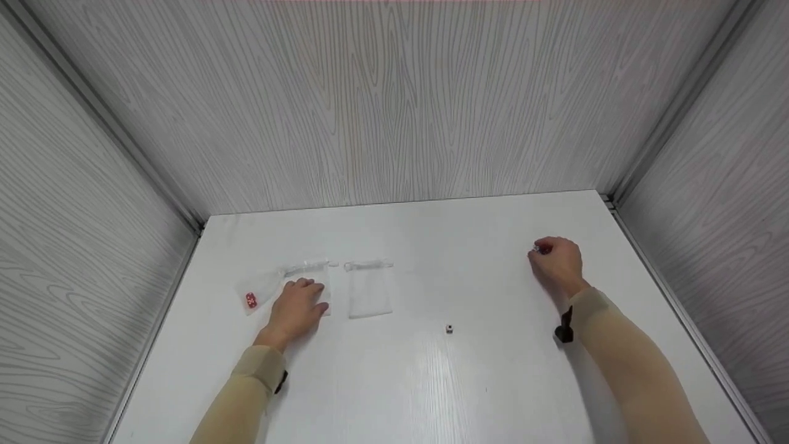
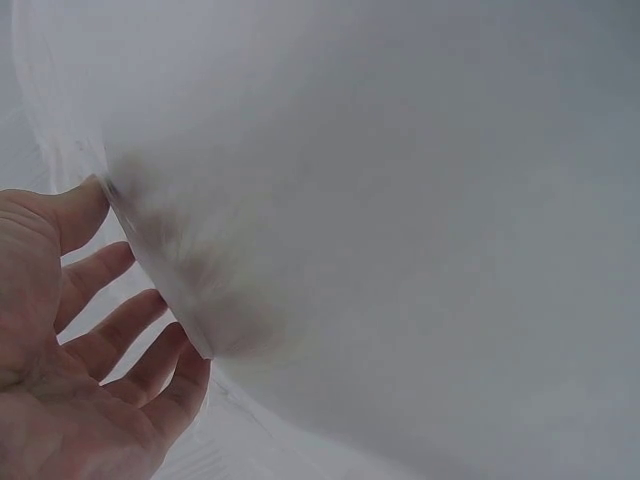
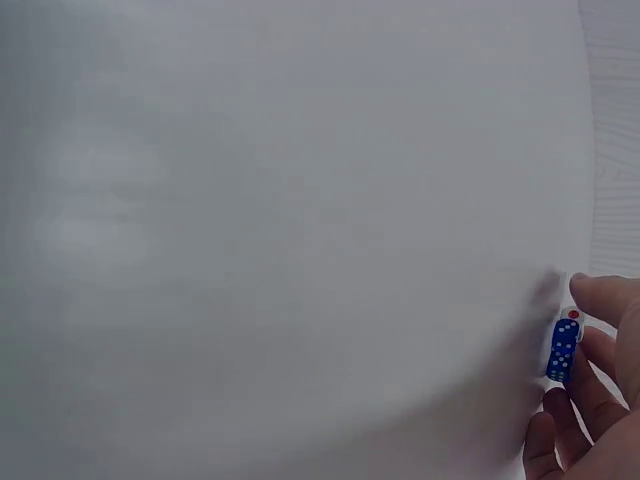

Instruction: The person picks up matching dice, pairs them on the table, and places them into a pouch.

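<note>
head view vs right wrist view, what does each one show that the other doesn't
Only the head view: the left hand over one of the clear bags, the red dice, and a lone die.

Only the right wrist view: readable spots on the blue dice and on the red-dotted die beside them.

Both: the right hand at those dice, and the white tabletop.

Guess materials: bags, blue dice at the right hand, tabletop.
Bags: probably thin, flexible plastic, clear finish; the white surface shows through and their edges catch light.
Blue dice: likely molded plastic, judging by the even, saturated color and small pale pips; gloss is hard to judge.
Tabletop: smooth white, perhaps laminate, slightly glossy given its soft glare; core material can't be told.
</note>
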A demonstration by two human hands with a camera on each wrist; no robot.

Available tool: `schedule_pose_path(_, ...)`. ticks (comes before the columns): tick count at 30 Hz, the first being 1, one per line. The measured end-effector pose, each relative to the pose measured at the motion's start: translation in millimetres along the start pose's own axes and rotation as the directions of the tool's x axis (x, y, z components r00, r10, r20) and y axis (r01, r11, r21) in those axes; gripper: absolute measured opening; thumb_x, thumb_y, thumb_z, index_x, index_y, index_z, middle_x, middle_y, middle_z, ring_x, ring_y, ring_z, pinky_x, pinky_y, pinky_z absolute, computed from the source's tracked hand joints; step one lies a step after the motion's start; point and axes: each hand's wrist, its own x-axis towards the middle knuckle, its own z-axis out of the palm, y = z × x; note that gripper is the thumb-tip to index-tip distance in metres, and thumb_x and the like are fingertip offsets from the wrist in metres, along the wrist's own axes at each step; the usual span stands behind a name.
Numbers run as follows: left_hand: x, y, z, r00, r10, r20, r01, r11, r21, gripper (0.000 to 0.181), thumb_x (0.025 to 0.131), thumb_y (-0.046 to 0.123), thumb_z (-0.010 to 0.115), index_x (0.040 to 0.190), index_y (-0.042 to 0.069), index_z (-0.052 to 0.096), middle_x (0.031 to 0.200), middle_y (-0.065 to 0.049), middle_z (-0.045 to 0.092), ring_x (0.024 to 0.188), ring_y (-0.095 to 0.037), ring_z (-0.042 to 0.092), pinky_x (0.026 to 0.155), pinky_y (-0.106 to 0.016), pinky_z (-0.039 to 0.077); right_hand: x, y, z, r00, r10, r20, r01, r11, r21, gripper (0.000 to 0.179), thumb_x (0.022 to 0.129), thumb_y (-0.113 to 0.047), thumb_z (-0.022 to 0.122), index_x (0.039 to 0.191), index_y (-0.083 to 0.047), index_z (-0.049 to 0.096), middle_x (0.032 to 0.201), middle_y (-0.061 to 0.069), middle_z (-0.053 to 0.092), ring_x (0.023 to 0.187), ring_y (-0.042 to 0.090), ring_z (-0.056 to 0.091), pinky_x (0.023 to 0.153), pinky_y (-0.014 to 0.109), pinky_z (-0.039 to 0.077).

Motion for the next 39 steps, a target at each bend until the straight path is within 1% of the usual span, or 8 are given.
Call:
schedule_pose_path(6, 1.0, 0.2, 0.0, 1.0, -0.014, 0.012, 0.014, 1.0, -0.018, 0.045, 0.1, 0.025, 0.074, 0.138, 0.002, 0.067, 0.145, -0.023, 0.06, 0.133, -0.045, 0.054, 0.111, -0.059, 0.046, 1.2, 1, -2, 1.0, -0.012, 0.003, 0.012, 1.0, -0.021, 0.03, 0.102, -0.018, 0.067, 0.125, -0.001, 0.073, 0.123, 0.02, 0.068, 0.119, 0.04, 0.062, 0.106, 0.056, 0.049)
schedule_pose_path(15, 1.3, 1.8, -0.4, 0.999, -0.023, 0.024, 0.023, 0.999, -0.032, 0.046, 0.1, 0.026, 0.074, 0.14, 0.003, 0.066, 0.147, -0.022, 0.059, 0.134, -0.044, 0.053, 0.112, -0.059, 0.046, -2.5, -2, -3, 0.999, -0.033, -0.021, 0.033, 0.999, 0.003, 0.029, 0.102, -0.017, 0.067, 0.126, -0.002, 0.074, 0.124, 0.02, 0.071, 0.117, 0.038, 0.065, 0.102, 0.056, 0.052)
schedule_pose_path(22, 1.3, 0.8, -0.4, 0.999, -0.028, 0.023, 0.029, 0.999, -0.036, 0.046, 0.1, 0.026, 0.075, 0.139, 0.003, 0.067, 0.146, -0.022, 0.06, 0.132, -0.044, 0.054, 0.109, -0.058, 0.048, -13.6, -20, -1, 0.984, -0.161, -0.081, 0.16, 0.987, -0.017, 0.027, 0.1, -0.015, 0.07, 0.122, -0.001, 0.077, 0.117, 0.018, 0.073, 0.109, 0.039, 0.063, 0.099, 0.057, 0.048)
schedule_pose_path(26, 1.0, -0.3, -0.7, 0.999, -0.024, 0.021, 0.024, 0.999, -0.027, 0.045, 0.1, 0.026, 0.075, 0.139, 0.003, 0.067, 0.145, -0.023, 0.06, 0.132, -0.044, 0.054, 0.11, -0.058, 0.048, -24.8, -35, 4, 0.971, -0.23, -0.063, 0.231, 0.973, 0.011, 0.024, 0.1, -0.013, 0.074, 0.121, -0.002, 0.078, 0.114, 0.015, 0.075, 0.109, 0.037, 0.062, 0.097, 0.055, 0.05)
schedule_pose_path(33, 0.9, 0.9, -1.8, 1.0, -0.019, 0.005, 0.02, 0.999, -0.029, 0.044, 0.099, 0.024, 0.075, 0.137, 0.002, 0.068, 0.144, -0.024, 0.061, 0.13, -0.045, 0.055, 0.108, -0.059, 0.048, -52.0, -62, 25, 0.931, -0.363, 0.035, 0.36, 0.93, 0.074, 0.022, 0.096, -0.013, 0.08, 0.116, -0.005, 0.081, 0.107, 0.008, 0.077, 0.104, 0.03, 0.068, 0.097, 0.058, 0.053)
schedule_pose_path(36, 1.1, 1.3, -1.4, 1.0, -0.023, 0.006, 0.023, 0.999, -0.028, 0.045, 0.099, 0.024, 0.075, 0.137, 0.002, 0.068, 0.144, -0.023, 0.061, 0.13, -0.044, 0.055, 0.109, -0.059, 0.048, -67.8, -73, 36, 0.906, -0.411, 0.105, 0.399, 0.91, 0.116, 0.021, 0.094, -0.013, 0.082, 0.114, -0.008, 0.082, 0.103, 0.001, 0.078, 0.101, 0.024, 0.07, 0.091, 0.048, 0.057)
schedule_pose_path(37, 1.2, 1.2, -1.0, 1.0, -0.024, 0.007, 0.024, 0.999, -0.026, 0.045, 0.099, 0.025, 0.075, 0.137, 0.002, 0.068, 0.144, -0.023, 0.061, 0.13, -0.044, 0.054, 0.109, -0.059, 0.048, -73.4, -77, 39, 0.894, -0.429, 0.126, 0.413, 0.901, 0.136, 0.02, 0.093, -0.013, 0.083, 0.113, -0.008, 0.083, 0.102, -0.001, 0.078, 0.099, 0.023, 0.07, 0.083, 0.041, 0.058)
schedule_pose_path(39, 1.2, 1.3, -0.6, 1.0, -0.027, 0.008, 0.027, 0.999, -0.022, 0.045, 0.099, 0.025, 0.075, 0.137, 0.002, 0.068, 0.144, -0.023, 0.061, 0.131, -0.044, 0.054, 0.109, -0.058, 0.048, -83.2, -82, 46, 0.865, -0.475, 0.158, 0.452, 0.877, 0.161, 0.02, 0.092, -0.013, 0.084, 0.111, -0.009, 0.083, 0.099, -0.004, 0.078, 0.096, 0.021, 0.071, 0.078, 0.035, 0.058)
